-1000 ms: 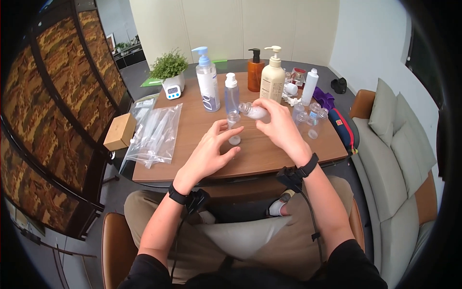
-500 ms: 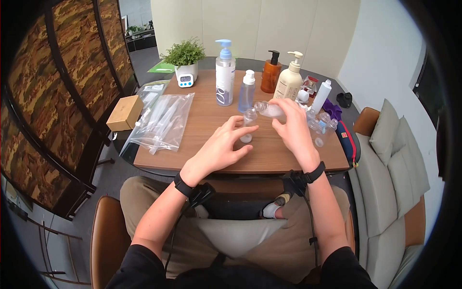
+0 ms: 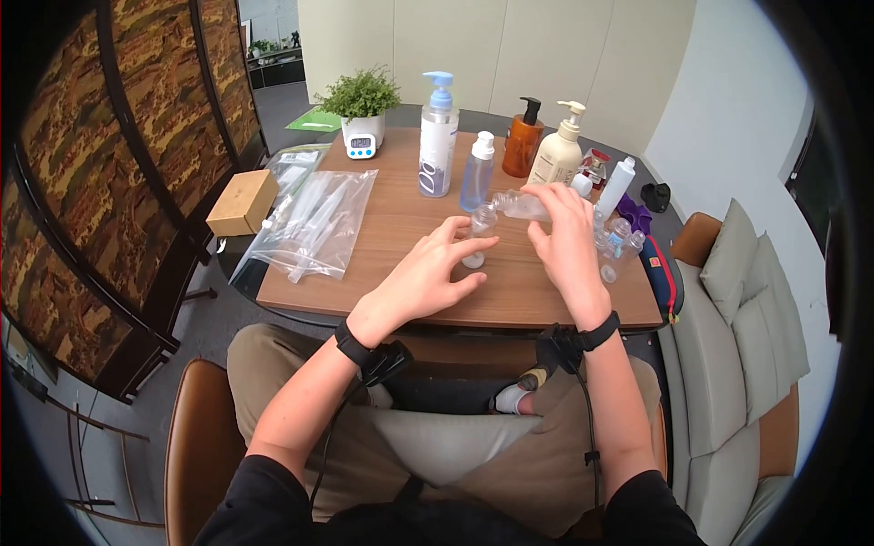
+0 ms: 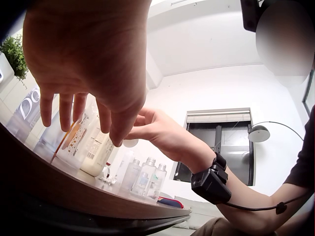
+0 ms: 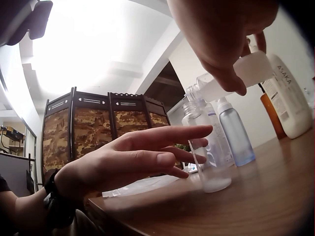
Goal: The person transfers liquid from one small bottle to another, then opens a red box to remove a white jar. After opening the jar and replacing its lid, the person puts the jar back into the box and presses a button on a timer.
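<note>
My right hand (image 3: 569, 241) grips a small clear bottle (image 3: 523, 207) with whitish contents, tipped on its side with its mouth pointing left. That mouth lies right at the open neck of a second clear bottle (image 5: 216, 172), which stands upright on the table. Some whitish stuff sits in the bottom of the upright bottle. Beside it my left hand (image 3: 419, 273) is spread, fingers extended. In the right wrist view the left fingertips (image 5: 199, 132) overlap the bottle's side. From the left wrist, the left hand hides both bottles' meeting point.
Behind the hands stand a blue-pump bottle (image 3: 437, 150), a bluish bottle (image 3: 477, 177), an amber pump bottle (image 3: 522, 146) and a cream pump bottle (image 3: 555, 162). Several empty clear bottles (image 3: 624, 250) are at right. A plastic bag (image 3: 319, 227), box (image 3: 242, 202) and timer (image 3: 361, 146) lie left.
The head view has shifted, so the table things appear moved to the right. Both hands keep nearly the same pose, and the tipped bottle stays at the upright one's neck.
</note>
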Action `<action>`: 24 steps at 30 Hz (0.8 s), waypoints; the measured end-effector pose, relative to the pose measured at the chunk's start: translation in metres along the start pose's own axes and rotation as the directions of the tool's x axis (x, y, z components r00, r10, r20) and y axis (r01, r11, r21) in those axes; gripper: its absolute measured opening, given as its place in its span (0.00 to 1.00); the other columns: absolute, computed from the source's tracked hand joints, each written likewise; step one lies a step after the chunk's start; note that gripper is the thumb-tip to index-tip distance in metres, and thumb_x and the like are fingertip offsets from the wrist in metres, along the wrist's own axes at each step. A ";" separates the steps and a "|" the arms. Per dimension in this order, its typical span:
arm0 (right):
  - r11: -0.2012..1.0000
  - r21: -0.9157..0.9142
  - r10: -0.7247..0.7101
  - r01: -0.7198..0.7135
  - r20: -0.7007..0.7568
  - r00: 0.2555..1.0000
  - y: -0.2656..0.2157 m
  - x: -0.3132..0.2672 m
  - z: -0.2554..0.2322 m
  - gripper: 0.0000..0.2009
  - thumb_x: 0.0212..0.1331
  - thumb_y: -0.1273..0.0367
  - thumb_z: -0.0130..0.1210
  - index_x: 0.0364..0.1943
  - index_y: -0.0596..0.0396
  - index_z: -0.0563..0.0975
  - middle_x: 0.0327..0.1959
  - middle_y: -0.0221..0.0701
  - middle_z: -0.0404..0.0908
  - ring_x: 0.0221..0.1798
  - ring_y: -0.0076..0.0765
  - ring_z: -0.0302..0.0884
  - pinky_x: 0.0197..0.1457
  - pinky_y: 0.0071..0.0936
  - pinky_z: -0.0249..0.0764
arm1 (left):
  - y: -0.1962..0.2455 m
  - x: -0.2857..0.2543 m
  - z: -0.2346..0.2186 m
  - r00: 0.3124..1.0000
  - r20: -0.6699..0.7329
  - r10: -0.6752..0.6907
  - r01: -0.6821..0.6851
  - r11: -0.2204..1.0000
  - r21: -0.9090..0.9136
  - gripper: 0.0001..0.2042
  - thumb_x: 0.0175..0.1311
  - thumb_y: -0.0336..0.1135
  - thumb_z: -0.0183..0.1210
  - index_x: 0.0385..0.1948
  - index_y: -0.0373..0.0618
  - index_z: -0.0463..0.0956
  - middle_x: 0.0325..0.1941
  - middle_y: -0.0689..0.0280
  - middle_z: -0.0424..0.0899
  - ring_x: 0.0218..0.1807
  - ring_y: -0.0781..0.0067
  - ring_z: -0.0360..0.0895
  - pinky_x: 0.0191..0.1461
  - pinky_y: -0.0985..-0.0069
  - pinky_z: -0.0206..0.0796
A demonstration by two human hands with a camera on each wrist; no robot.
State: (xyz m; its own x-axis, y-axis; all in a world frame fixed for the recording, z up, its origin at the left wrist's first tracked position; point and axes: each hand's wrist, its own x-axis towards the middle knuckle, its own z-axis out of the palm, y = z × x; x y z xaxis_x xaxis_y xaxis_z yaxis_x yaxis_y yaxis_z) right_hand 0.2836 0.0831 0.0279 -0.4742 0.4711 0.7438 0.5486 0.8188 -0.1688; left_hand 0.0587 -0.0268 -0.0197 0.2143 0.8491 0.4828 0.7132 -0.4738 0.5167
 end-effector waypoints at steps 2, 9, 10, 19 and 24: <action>1.000 -0.020 0.000 0.000 -0.006 1.000 -0.003 0.000 -0.002 0.23 0.56 0.81 0.65 0.58 0.51 0.85 0.55 0.35 0.85 0.64 0.49 0.79 0.74 0.45 0.68 | 0.000 0.000 0.000 1.000 0.001 -0.003 0.003 1.000 0.001 0.28 0.74 0.39 0.69 0.75 0.52 0.79 0.78 0.51 0.71 0.75 0.46 0.77 0.78 0.54 0.72; 0.999 -0.039 -0.002 0.001 -0.032 0.999 -0.007 0.001 -0.005 0.23 0.55 0.82 0.65 0.57 0.51 0.85 0.55 0.35 0.85 0.64 0.49 0.79 0.74 0.45 0.69 | 0.003 0.000 -0.002 1.000 0.014 -0.003 0.003 1.000 -0.007 0.28 0.74 0.40 0.69 0.75 0.52 0.79 0.77 0.48 0.71 0.76 0.43 0.75 0.80 0.53 0.70; 0.999 -0.043 -0.013 0.012 -0.038 0.999 -0.007 0.001 -0.005 0.23 0.55 0.82 0.65 0.57 0.51 0.85 0.55 0.35 0.85 0.63 0.49 0.79 0.74 0.45 0.69 | 0.002 0.000 -0.001 1.000 0.015 -0.003 0.003 1.000 -0.009 0.27 0.74 0.40 0.69 0.74 0.52 0.79 0.77 0.48 0.71 0.76 0.43 0.75 0.80 0.53 0.69; 0.996 -0.078 -0.042 0.038 -0.053 0.998 -0.010 0.002 -0.008 0.24 0.55 0.83 0.63 0.57 0.52 0.86 0.55 0.35 0.85 0.64 0.48 0.79 0.75 0.45 0.68 | 0.003 0.000 -0.001 1.000 0.006 0.008 -0.008 1.000 -0.019 0.27 0.74 0.41 0.68 0.74 0.52 0.80 0.77 0.46 0.71 0.78 0.41 0.73 0.82 0.52 0.68; 0.995 -0.090 -0.053 0.048 -0.052 0.997 -0.009 0.003 -0.008 0.24 0.55 0.83 0.63 0.57 0.52 0.86 0.55 0.36 0.85 0.64 0.48 0.79 0.75 0.45 0.68 | 0.004 -0.001 -0.002 1.000 0.014 -0.011 0.012 1.000 -0.023 0.27 0.74 0.41 0.69 0.75 0.53 0.79 0.78 0.45 0.70 0.78 0.39 0.73 0.82 0.52 0.67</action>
State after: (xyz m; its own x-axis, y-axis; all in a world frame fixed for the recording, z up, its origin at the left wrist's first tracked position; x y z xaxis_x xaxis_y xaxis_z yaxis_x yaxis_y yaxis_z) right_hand 0.2828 0.0744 0.0367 -0.4662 0.4097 0.7841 0.5848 0.8078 -0.0744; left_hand 0.0606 -0.0298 -0.0166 0.2153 0.8576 0.4671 0.6999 -0.4691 0.5387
